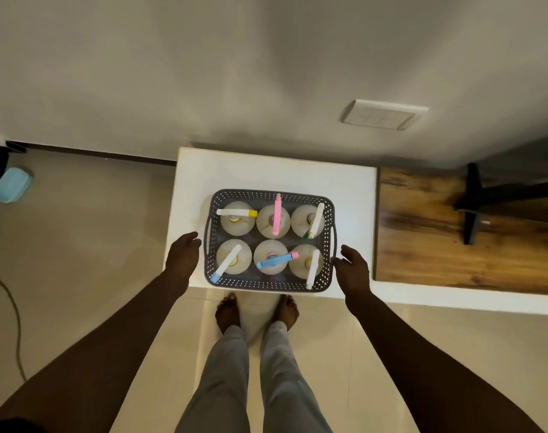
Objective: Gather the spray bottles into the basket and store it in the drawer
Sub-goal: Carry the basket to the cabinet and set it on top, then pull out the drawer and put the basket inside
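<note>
A grey perforated basket [271, 286] stands near the front edge of a white cabinet top [235, 170]. Several white spray bottles stand upright in it in two rows, among them one with a pink head [277, 215] and one with a blue head [274, 261]. My left hand [182, 256] hovers just off the basket's left handle [207, 235], fingers apart, holding nothing. My right hand [351, 270] is beside the right handle [333, 237], fingers apart, a small gap between them. No drawer front shows from this angle.
A wooden desk top [438, 232] adjoins the cabinet on the right, with a black stand [472, 201] on it. A wall switch plate [383, 114] is above. My bare feet [257, 310] stand on the tiled floor. A light blue object [11, 185] and a cable [13, 310] lie at left.
</note>
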Available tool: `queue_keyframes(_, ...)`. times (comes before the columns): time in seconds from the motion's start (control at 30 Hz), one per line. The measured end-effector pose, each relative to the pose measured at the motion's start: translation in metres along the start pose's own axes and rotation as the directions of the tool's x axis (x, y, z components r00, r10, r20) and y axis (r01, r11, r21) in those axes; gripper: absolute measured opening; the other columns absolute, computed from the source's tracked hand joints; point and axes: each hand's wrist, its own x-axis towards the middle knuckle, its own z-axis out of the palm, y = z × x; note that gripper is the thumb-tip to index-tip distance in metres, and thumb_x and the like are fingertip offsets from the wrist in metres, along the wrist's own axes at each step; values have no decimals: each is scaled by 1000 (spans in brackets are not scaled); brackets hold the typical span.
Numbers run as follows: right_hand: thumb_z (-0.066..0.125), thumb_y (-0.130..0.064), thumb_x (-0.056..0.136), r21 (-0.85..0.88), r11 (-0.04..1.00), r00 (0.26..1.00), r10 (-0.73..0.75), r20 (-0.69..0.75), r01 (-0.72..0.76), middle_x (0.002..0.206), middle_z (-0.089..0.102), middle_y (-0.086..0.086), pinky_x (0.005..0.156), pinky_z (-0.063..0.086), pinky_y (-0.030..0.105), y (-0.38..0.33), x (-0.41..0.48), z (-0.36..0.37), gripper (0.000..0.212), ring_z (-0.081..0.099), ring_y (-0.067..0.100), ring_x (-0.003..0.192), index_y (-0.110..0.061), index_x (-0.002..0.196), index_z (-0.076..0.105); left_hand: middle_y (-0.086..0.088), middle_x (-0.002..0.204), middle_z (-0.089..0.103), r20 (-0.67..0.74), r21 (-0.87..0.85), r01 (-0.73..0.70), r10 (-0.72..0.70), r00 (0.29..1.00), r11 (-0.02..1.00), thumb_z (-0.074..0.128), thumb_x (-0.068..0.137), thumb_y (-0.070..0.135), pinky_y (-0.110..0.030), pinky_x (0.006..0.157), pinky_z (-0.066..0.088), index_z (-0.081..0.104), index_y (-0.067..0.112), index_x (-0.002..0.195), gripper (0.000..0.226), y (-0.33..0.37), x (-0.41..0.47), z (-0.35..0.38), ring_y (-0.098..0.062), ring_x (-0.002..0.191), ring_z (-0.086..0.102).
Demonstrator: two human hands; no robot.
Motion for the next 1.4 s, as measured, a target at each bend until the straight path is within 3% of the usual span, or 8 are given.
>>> queue_keyframes(0.17, 68, -13, 97, 23, 1000, 994, -8, -105, 10, 146, 64, 2, 100, 44, 29, 49, -58, 1, 47, 60, 17, 126, -16, 144, 61, -24, 148, 60, -118, -13, 37, -39, 992, 999, 54, 104, 9, -58, 119, 41, 61, 5, 143, 40, -51, -20, -35, -46, 140, 53)
queue_keyframes(0.3, 65, -9, 99, 103, 993, 990, 62, -125, -50, 141, 66, 6, 113, 51, 48, 99, -100, 2, 42, 63, 25, 126, -14, 141, 63, -24, 142, 63, -141, 45, 55, -48, 989, 997, 56, 103, 11, -57, 115, 47, 63, 8, 140, 38, -95, -36, -68, -39, 129, 61)
queue_keyframes(0.47, 65, -8, 100, 127, 982, 983, 151, -101, -138, 142, 65, 8, 114, 51, 51, 142, -131, 0, 43, 62, 28, 127, -12, 142, 62, -26, 145, 60, -200, 47, 106, -95, 975, 993, 59, 103, 10, -55, 118, 45, 59, 4, 145, 43, -136, -49, -103, -42, 137, 56)
queue_keyframes(0.73, 68, -12, 101, 260, 944, 970, 231, -81, -203, 145, 60, 17, 111, 53, 51, 189, -99, 0, 46, 60, 33, 130, -7, 146, 57, -20, 156, 53, -168, 65, 52, -40, 985, 997, 61, 106, 21, -53, 125, 37, 49, 7, 155, 52, -177, -30, -106, -37, 146, 49)
queue_keyframes(0.9, 67, -12, 101, 390, 910, 980, 183, -79, -138, 130, 63, 10, 109, 54, 49, 202, -54, 3, 48, 63, 22, 116, -10, 147, 54, -2, 140, 57, -143, -139, 15, -34, 989, 990, 60, 106, 26, -37, 110, 42, 47, 16, 156, 53, -188, 14, -89, -14, 121, 55)
queue_keyframes(1.07, 63, -13, 104, 500, 863, 985, 143, -98, -76, 123, 56, 6, 111, 53, 47, 211, -26, 5, 48, 58, 19, 112, -14, 148, 47, 4, 135, 63, -76, -325, 20, -47, 996, 946, 57, 105, 22, -36, 112, 44, 61, 23, 136, 32, -191, 55, -69, -19, 126, 57)
queue_keyframes(1.23, 62, -10, 104, 533, 846, 983, 85, -161, 15, 154, 48, 9, 113, 52, 46, 209, -11, 12, 61, 59, 19, 126, -17, 159, 37, 12, 117, 64, -91, -312, -57, 30, 995, 948, 59, 99, 26, -39, 107, 48, 65, 30, 117, 20, -205, 65, -64, -15, 124, 59)
queue_keyframes(1.4, 61, -13, 103, 484, 872, 985, 15, -174, 72, 126, 41, 3, 112, 53, 51, 211, 9, 14, 29, 48, 17, 111, -23, 122, 42, 15, 106, 65, -122, -185, -186, 165, 979, 965, 60, 85, 28, -37, 98, 50, 64, 37, 101, 19, -215, 68, -66, -10, 111, 61)
